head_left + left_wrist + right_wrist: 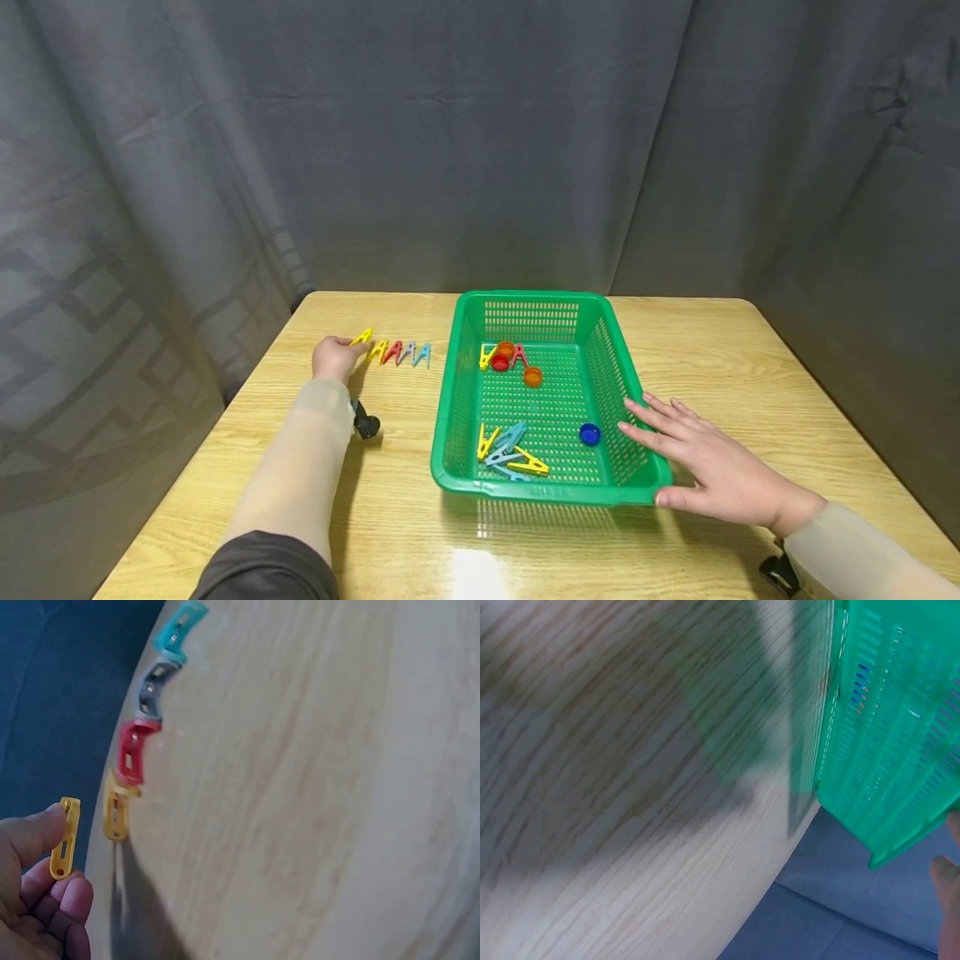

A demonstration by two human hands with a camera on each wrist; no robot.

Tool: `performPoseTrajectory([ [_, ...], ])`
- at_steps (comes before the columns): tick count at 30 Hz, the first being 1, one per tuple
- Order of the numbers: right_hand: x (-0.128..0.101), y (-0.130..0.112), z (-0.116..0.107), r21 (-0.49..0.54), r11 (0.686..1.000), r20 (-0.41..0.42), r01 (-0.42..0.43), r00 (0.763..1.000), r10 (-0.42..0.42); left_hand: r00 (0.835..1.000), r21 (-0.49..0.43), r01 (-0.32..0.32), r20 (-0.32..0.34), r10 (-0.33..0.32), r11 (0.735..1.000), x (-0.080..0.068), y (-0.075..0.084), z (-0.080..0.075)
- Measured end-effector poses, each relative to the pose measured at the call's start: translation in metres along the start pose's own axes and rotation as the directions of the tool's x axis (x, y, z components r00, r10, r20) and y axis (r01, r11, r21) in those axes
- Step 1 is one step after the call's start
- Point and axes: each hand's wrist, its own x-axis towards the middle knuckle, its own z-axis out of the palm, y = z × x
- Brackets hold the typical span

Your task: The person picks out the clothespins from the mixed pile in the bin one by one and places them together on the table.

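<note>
My left hand (335,359) pinches a yellow clothespin (65,838) between thumb and fingers, above the table's left side. Just right of it runs a row of standing clothespins: a yellow one (116,814), a red one (130,752), a grey one (156,690) and a light blue one (180,630). A green basket (446,417) stands in the middle of the table. At its near right corner is my right hand (712,467), fingers spread and straight, the thumb by the rim. Only fingertips of this hand appear in the right wrist view.
Inside the basket lie several clothespins, a heap of them (510,457) at the near left. A blue cap (589,433), a red cap (500,362) and orange caps (532,377) lie there too. A grey curtain (480,167) hangs behind the wooden table (397,533).
</note>
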Motion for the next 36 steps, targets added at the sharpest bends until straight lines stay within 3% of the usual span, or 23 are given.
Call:
performPoseTrajectory([
  [11, 0.000, -0.001, -0.001, 0.002, 1.000, 0.031, -0.020, 0.999, 0.020, 0.998, 0.060, 0.051, -0.044, -0.049, 0.997, 0.002, -0.010, 0.006],
  [28, 0.000, -0.001, 0.000, 0.003, 1.000, 0.038, -0.030, 0.999, 0.030, 0.996, 0.116, 0.051, -0.073, -0.042, 0.992, 0.000, -0.011, 0.009],
  [31, 0.000, -0.001, 0.001, 0.002, 1.000, 0.030, -0.026, 0.999, 0.026, 0.996, 0.114, 0.049, -0.083, -0.040, 0.992, 0.001, -0.012, 0.009],
  [36, 0.000, -0.001, 0.000, 0.006, 1.000, 0.019, -0.018, 1.000, 0.018, 0.996, 0.033, 0.018, -0.086, -0.015, 0.999, 0.002, -0.014, 0.005],
])
